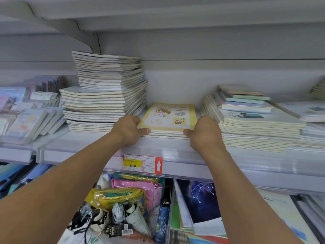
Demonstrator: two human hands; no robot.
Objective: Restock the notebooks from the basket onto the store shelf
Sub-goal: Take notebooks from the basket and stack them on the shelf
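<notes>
Because the gap between the stacks is narrow, we grip the yellow notebooks [168,118] with left hand [127,130] at nine o'clock, right hand [204,132] at three, squaring them on the shelf [105,149].

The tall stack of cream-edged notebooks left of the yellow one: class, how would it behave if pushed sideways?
The tall stack of cream-edged notebooks would probably slump rather than slide whole, since its layers already sit offset. Its narrower upper pile looks likeliest to shift first. It is probably heavy, given how many notebooks it holds.
</notes>
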